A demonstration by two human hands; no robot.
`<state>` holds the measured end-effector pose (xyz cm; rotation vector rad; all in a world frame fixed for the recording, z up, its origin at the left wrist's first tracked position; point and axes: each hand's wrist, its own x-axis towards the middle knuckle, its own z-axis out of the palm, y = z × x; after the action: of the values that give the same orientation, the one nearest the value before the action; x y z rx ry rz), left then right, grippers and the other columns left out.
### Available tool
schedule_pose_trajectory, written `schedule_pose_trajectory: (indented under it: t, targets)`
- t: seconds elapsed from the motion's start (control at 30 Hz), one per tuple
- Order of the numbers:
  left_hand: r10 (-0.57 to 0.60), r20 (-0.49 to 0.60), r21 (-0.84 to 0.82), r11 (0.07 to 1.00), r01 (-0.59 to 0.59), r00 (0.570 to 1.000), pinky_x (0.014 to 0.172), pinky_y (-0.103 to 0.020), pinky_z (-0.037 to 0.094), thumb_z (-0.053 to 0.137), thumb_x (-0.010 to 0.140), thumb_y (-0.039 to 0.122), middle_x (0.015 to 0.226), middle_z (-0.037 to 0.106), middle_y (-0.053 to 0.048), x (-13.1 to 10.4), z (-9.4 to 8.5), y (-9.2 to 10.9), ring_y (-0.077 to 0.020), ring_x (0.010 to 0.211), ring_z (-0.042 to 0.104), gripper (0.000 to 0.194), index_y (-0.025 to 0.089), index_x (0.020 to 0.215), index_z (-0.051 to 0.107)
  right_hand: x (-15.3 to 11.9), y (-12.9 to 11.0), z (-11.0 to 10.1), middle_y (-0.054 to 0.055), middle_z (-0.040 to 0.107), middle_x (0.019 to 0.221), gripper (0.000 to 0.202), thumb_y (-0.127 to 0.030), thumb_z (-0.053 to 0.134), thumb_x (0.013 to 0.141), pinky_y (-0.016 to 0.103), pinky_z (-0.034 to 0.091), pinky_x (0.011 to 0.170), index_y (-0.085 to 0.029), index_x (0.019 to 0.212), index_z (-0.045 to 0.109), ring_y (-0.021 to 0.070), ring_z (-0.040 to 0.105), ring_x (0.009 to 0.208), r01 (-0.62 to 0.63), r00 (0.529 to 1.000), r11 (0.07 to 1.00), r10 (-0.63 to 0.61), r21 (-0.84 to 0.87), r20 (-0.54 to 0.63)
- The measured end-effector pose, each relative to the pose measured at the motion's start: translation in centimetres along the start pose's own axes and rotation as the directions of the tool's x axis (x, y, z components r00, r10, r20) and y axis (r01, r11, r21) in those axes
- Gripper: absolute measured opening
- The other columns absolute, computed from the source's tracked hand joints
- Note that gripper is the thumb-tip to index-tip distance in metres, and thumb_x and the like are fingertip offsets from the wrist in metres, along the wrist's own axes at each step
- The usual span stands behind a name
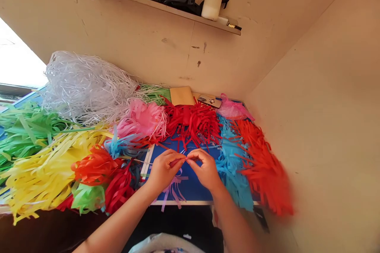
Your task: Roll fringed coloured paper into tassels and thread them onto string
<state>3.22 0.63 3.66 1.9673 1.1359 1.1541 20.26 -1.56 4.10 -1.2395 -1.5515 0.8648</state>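
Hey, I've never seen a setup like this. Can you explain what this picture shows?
There's no machine, just a person's bare left hand and right hand. The one picture comes from a camera worn on their head, looking forward and down. On the blue tabletop lie bundles including yellow strips, white strands and red strips, with a phone at the back. The hands meet in the middle: the left seems to hold purple strips that hang below; what the right pinches is too small to tell.
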Motion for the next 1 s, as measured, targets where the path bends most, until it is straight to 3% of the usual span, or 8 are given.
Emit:
schedule_pose_trajectory:
  t: [0.17, 0.37, 0.43, 0.53, 0.63, 0.8, 0.9, 1.0]
  targets:
    - [0.09, 0.044, 0.066, 0.993, -0.093, 0.995, 0.06, -0.021, 0.049, 0.057, 0.088, 0.023, 0.076, 0.067, -0.004, 0.0, -0.5, 0.2, -0.0122, 0.066, 0.063, 0.017, 0.02, 0.086, 0.074, -0.2, 0.1, 0.0, 0.003, 0.065, 0.092, 0.008, -0.022, 0.06, 0.086, 0.029, 0.051, 0.075, -0.023, 0.09, 0.067, 0.0157, 0.062, 0.083, 0.021, 0.999, 1.0, -0.022, 0.022, 0.026]
    - [0.022, 0.024, 0.102, 0.995, -0.024, 0.999, 0.065, -0.023, 0.049, 0.057, 0.087, 0.021, 0.078, 0.067, -0.003, -0.2, -0.3, 0.4, -0.0141, 0.072, 0.063, 0.014, 0.02, 0.084, 0.071, -0.3, 0.9, 0.2, 0.003, 0.068, 0.09, 0.008, -0.029, 0.066, 0.084, 0.031, 0.052, 0.077, -0.023, 0.087, 0.07, 0.0175, 0.064, 0.085, -0.017, 1.0, 0.995, 0.017, 0.097, 0.0]
    - [-0.007, 0.008, 0.092, 0.996, 0.006, 1.0, 0.067, -0.025, 0.05, 0.057, 0.088, 0.023, 0.079, 0.068, -0.003, -0.4, -0.2, 0.2, -0.015, 0.073, 0.064, 0.014, 0.02, 0.085, 0.071, -0.1, 1.3, -0.1, 0.004, 0.069, 0.093, 0.01, -0.029, 0.064, 0.086, 0.032, 0.052, 0.081, -0.025, 0.088, 0.072, 0.0183, 0.065, 0.089, 0.015, 1.0, 1.0, -0.015, 0.028, 0.002]
    - [-0.044, -0.009, 0.071, 0.996, 0.045, 0.999, 0.068, -0.026, 0.049, 0.058, 0.087, 0.027, 0.078, 0.069, -0.003, -0.5, -0.1, -0.1, -0.0159, 0.074, 0.064, 0.015, 0.02, 0.083, 0.071, 0.4, 2.2, -0.9, 0.004, 0.072, 0.094, 0.016, -0.027, 0.059, 0.089, 0.032, 0.052, 0.083, -0.026, 0.092, 0.075, 0.019, 0.067, 0.088, 0.015, 1.0, 0.971, -0.019, -0.237, -0.014]
    - [-0.115, -0.013, 0.007, 0.993, 0.115, 0.993, 0.069, -0.027, 0.048, 0.06, 0.086, 0.03, 0.078, 0.069, -0.004, -0.5, -0.2, -0.3, -0.0167, 0.074, 0.064, 0.015, 0.02, 0.083, 0.071, 0.8, 2.9, -1.6, 0.005, 0.074, 0.093, 0.019, -0.024, 0.057, 0.09, 0.033, 0.051, 0.082, -0.025, 0.09, 0.076, 0.0207, 0.068, 0.088, -0.01, 1.0, 0.917, 0.01, -0.4, -0.002]
    - [-0.286, 0.003, -0.166, 0.945, 0.283, 0.958, 0.071, -0.029, 0.046, 0.064, 0.08, 0.032, 0.076, 0.068, -0.003, -0.5, 0.0, -0.1, -0.0183, 0.075, 0.061, 0.013, 0.02, 0.078, 0.071, 0.8, 2.6, -2.3, 0.004, 0.074, 0.094, 0.02, -0.022, 0.058, 0.089, 0.033, 0.049, 0.083, -0.026, 0.1, 0.074, 0.0204, 0.067, 0.09, 0.001, 1.0, 0.904, 0.011, -0.427, 0.026]
    - [-0.336, 0.035, -0.228, 0.914, 0.335, 0.941, 0.071, -0.03, 0.046, 0.065, 0.077, 0.029, 0.075, 0.068, -0.003, -0.6, 0.3, 0.0, -0.0183, 0.074, 0.061, 0.01, 0.021, 0.075, 0.071, 0.8, 2.4, -2.3, 0.004, 0.073, 0.092, 0.021, -0.017, 0.057, 0.087, 0.036, 0.046, 0.084, -0.026, 0.089, 0.076, 0.0216, 0.066, 0.09, 0.004, 1.0, 0.871, 0.006, -0.492, 0.02]
    - [-0.394, 0.09, -0.34, 0.851, 0.4, 0.915, 0.074, -0.031, 0.048, 0.067, 0.075, 0.032, 0.079, 0.07, -0.004, -0.6, 0.7, 0.1, -0.0189, 0.077, 0.063, 0.013, 0.02, 0.075, 0.071, 0.6, 2.2, -2.1, 0.005, 0.072, 0.09, 0.018, -0.019, 0.059, 0.085, 0.035, 0.047, 0.084, -0.025, 0.086, 0.076, 0.021, 0.066, 0.088, -0.026, 1.0, 0.93, 0.028, -0.367, 0.002]
